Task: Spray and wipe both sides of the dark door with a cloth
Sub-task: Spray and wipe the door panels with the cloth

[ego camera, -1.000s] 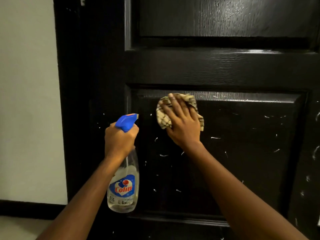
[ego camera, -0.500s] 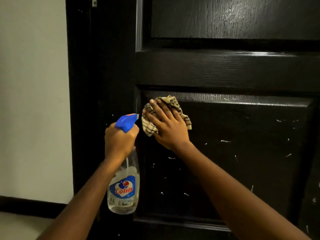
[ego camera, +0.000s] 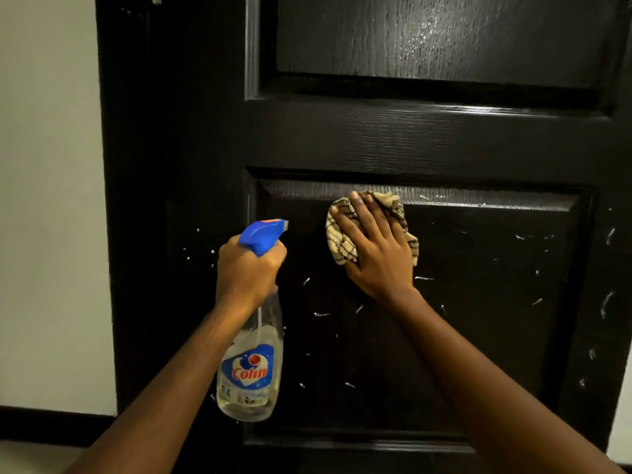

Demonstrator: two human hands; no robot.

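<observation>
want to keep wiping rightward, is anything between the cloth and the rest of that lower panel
Nothing visible. The cloth, pressed flat under the right hand, has bare dark door to its right, only white specks. The spray bottle hangs in the left hand, off to the other side.

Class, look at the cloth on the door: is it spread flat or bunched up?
Bunched up. The cloth shows crumpled folds around the right hand pressing it on the door.
</observation>
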